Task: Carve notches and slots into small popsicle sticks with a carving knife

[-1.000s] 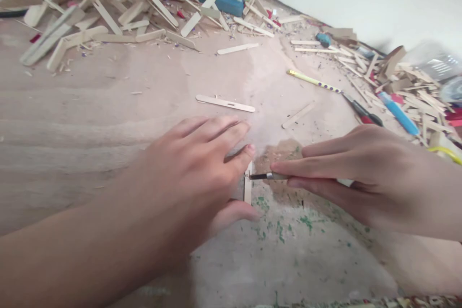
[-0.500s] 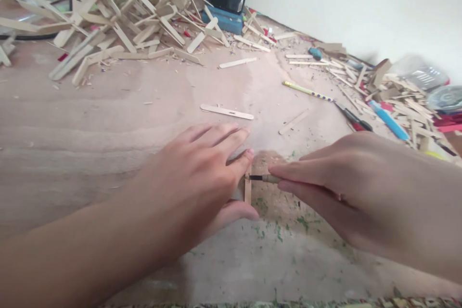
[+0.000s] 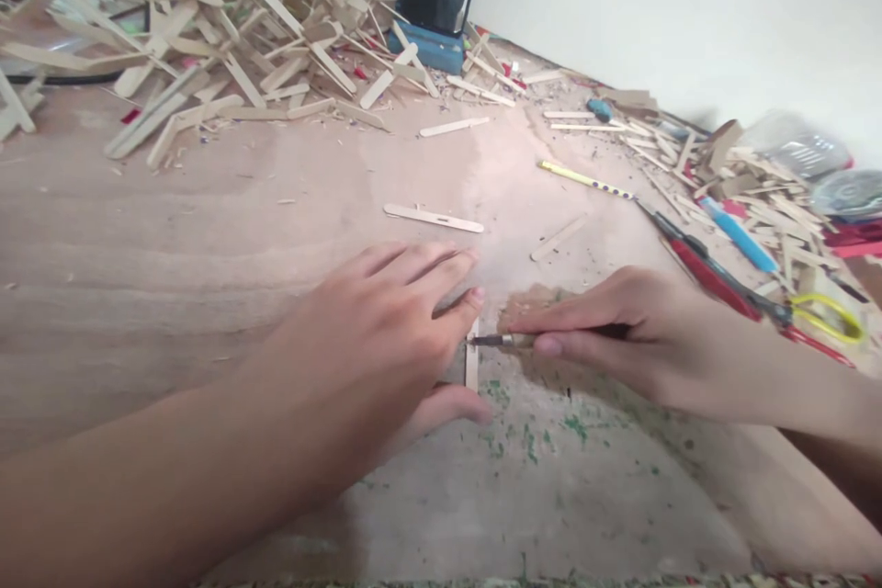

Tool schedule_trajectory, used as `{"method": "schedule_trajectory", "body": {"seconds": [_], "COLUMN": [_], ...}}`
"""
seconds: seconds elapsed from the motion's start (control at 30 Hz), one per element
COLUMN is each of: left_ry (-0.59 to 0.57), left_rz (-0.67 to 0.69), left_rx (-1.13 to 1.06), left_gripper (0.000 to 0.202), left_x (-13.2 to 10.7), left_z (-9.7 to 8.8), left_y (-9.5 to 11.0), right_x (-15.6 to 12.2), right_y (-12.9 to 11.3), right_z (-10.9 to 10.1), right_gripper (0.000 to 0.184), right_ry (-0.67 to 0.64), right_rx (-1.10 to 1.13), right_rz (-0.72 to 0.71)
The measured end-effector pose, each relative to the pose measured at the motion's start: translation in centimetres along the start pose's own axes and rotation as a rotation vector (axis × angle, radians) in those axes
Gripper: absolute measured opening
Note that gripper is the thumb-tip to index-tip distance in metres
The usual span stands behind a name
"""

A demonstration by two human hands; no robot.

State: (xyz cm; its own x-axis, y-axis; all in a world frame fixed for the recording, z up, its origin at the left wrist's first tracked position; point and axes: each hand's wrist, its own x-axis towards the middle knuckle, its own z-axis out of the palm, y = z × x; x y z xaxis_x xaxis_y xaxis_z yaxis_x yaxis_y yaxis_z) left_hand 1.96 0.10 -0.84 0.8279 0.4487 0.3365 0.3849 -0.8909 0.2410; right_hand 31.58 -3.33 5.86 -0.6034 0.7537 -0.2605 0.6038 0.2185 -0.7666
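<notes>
A narrow wooden popsicle stick (image 3: 472,367) lies on the wooden table, partly covered by my left hand (image 3: 403,326). The fingers of that hand stretch over the wood, with the index finger and thumb pinning the stick down. My right hand (image 3: 613,340) pinches a craft knife (image 3: 510,341) with a dark blade and a metal collar; most of its handle is hidden in the grip. The blade tip touches the stick near its middle, beside my left index finger, where a small rough cut shows.
Another popsicle stick (image 3: 434,219) with a small slot lies beyond my left hand. A yellow pencil (image 3: 585,179), red-and-black pliers (image 3: 717,276), yellow-handled scissors (image 3: 827,317) and a blue cutter (image 3: 737,234) lie at right. Piled sticks (image 3: 227,37) fill the back left.
My right hand has shifted and turned slightly with the knife, uncovering the pliers and scissors behind it. The blade stays at the stick; my left hand holds its place.
</notes>
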Motion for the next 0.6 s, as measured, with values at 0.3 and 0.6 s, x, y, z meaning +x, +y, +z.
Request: {"method": "schedule_trajectory", "body": {"seconds": [0.3, 0.6], "left_ry": [0.000, -0.010], "left_rz": [-0.010, 0.022], "left_rx": [0.012, 0.035], "left_gripper": [0.092, 0.092], "left_x": [0.0, 0.3], "left_z": [-0.2, -0.4], "left_y": [-0.1, -0.3], "right_x": [-1.5, -1.0], "right_y": [1.9, -0.7], "right_z": [1.0, 1.2], "right_gripper": [0.033, 0.034], "right_ry": [0.197, 0.152], "right_rx": [0.025, -0.184], "right_rz": [0.115, -0.050]}}
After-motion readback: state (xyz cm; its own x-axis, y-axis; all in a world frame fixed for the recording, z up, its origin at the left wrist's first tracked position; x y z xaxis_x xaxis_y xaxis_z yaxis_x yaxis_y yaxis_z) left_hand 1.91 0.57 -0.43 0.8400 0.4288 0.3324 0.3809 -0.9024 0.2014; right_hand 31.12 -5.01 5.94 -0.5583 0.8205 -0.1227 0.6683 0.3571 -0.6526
